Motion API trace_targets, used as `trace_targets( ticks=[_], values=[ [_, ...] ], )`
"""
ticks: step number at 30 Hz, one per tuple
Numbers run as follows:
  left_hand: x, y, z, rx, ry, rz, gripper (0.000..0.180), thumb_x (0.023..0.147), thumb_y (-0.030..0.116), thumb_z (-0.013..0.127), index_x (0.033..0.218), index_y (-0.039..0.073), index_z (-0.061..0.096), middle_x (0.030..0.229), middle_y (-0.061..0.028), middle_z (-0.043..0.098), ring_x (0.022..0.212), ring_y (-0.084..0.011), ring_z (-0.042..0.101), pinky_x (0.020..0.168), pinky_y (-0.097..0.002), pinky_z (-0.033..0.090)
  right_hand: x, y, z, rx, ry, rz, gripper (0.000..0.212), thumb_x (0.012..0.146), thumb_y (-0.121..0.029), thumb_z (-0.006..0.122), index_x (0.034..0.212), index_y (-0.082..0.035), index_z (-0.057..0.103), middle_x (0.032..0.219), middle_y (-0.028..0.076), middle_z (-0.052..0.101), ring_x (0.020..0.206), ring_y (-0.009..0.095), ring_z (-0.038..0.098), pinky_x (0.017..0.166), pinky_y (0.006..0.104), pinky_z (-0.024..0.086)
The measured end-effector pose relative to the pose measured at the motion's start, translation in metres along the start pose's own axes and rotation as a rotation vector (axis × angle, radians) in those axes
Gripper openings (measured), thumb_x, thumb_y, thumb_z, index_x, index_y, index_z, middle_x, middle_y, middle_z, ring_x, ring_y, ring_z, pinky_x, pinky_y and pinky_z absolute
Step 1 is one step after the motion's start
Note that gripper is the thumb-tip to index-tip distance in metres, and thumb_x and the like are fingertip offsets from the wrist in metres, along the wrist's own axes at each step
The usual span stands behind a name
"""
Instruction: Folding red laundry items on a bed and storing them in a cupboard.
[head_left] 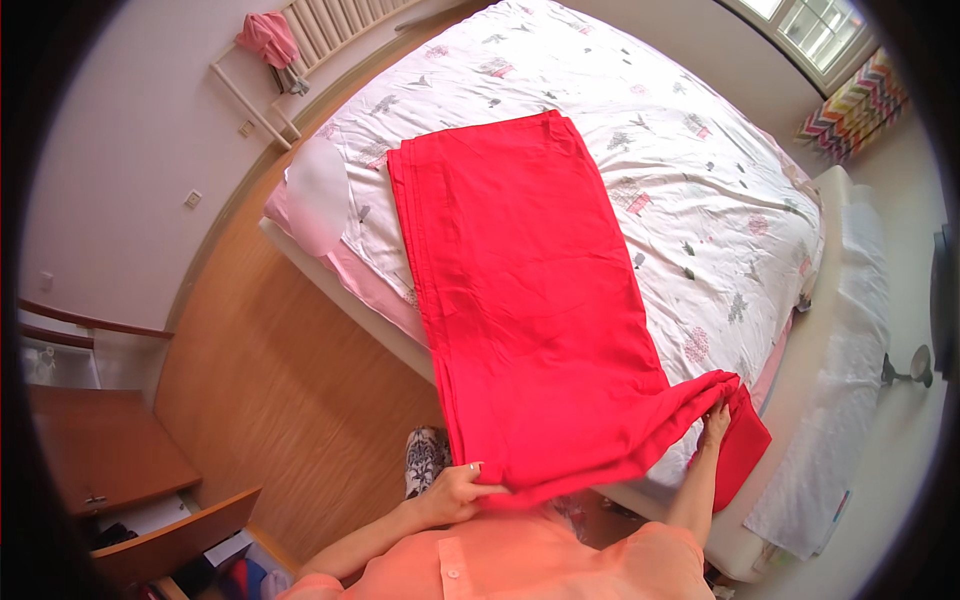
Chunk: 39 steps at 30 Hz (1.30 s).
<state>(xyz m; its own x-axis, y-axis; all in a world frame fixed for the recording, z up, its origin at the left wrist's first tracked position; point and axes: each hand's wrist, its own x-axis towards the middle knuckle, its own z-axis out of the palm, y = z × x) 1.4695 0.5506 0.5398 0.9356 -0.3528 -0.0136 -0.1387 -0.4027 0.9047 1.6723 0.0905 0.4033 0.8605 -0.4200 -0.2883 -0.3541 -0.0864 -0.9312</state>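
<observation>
A large red cloth (530,270), folded into a long layered strip, lies across the bed and reaches toward me over its near edge. It looks like a sheet or duvet cover. My left hand (455,495) is closed on its near left corner. Farther right, my right hand (716,424) grips the near right part, its fingers partly hidden under the bunched fabric. Between my hands the near edge is lifted and sags. A loose flap hangs down beyond my right hand.
The bed (690,190) wears a white patterned sheet. A pale headboard (830,330) draped with white cloth stands at the right. Wooden floor (290,370) runs along the left, with an open drawer (180,540) at lower left. A radiator (330,30) stands at the far wall.
</observation>
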Motion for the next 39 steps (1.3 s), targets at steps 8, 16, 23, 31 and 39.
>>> trace_targets(
  ticks=[8, 16, 23, 31, 39],
  values=[
    [0.022, -0.054, -0.015, -0.071, -0.066, -0.024, 0.040, 0.054, 0.004, 0.055, 0.093, 0.013, 0.060, 0.073, -0.0151, 0.049, 0.067, -0.0285, 0.050, 0.058, -0.0349, 0.042, 0.002, -0.005, 0.006, -0.277, -0.093, 0.115, 0.022, 0.080, -0.021, 0.051, 0.100, -0.011, 0.052, 0.072, -0.005, 0.050, 0.058, 0.004, 0.042, 0.049, 0.0192, 0.034],
    [0.029, -0.113, -0.010, -0.196, -0.281, -0.090, 0.037, 0.058, 0.006, 0.059, 0.094, 0.014, 0.059, 0.084, -0.0119, 0.053, 0.072, -0.0272, 0.052, 0.065, -0.0355, 0.043, -0.026, -0.002, 0.049, -0.613, -0.105, 0.037, 0.019, 0.080, -0.011, 0.046, 0.097, -0.007, 0.054, 0.071, -0.005, 0.051, 0.057, 0.004, 0.039, 0.052, 0.0196, 0.033],
    [0.043, -0.126, -0.030, -0.239, -0.269, 0.011, 0.031, 0.060, 0.013, 0.056, 0.091, 0.016, 0.059, 0.075, -0.0022, 0.053, 0.066, -0.0220, 0.050, 0.053, -0.0326, 0.042, -0.019, -0.009, 0.096, -0.867, -0.184, -0.213, 0.021, 0.073, -0.003, 0.043, 0.091, 0.001, 0.053, 0.072, 0.009, 0.056, 0.066, 0.016, 0.051, 0.061, 0.0284, 0.040],
    [0.075, -0.135, -0.086, -0.327, -0.265, 0.028, 0.025, 0.065, 0.010, 0.056, 0.090, 0.012, 0.058, 0.088, -0.0057, 0.057, 0.073, -0.0251, 0.053, 0.062, -0.0327, 0.045, 0.035, -0.035, 0.147, -1.073, -0.302, -0.058, 0.014, 0.073, -0.006, 0.046, 0.084, -0.003, 0.054, 0.067, 0.010, 0.056, 0.064, 0.018, 0.052, 0.060, 0.0301, 0.040],
    [0.178, -0.189, -0.266, -0.406, 0.114, -0.323, 0.022, 0.072, 0.015, 0.062, 0.088, 0.002, 0.057, 0.077, -0.0055, 0.057, 0.068, -0.0140, 0.053, 0.062, -0.0276, 0.043, 0.164, -0.153, 0.301, -0.865, -0.324, -0.171, 0.018, 0.073, -0.010, 0.045, 0.084, -0.001, 0.056, 0.064, 0.006, 0.056, 0.058, 0.013, 0.052, 0.055, 0.0279, 0.042]
  ],
)
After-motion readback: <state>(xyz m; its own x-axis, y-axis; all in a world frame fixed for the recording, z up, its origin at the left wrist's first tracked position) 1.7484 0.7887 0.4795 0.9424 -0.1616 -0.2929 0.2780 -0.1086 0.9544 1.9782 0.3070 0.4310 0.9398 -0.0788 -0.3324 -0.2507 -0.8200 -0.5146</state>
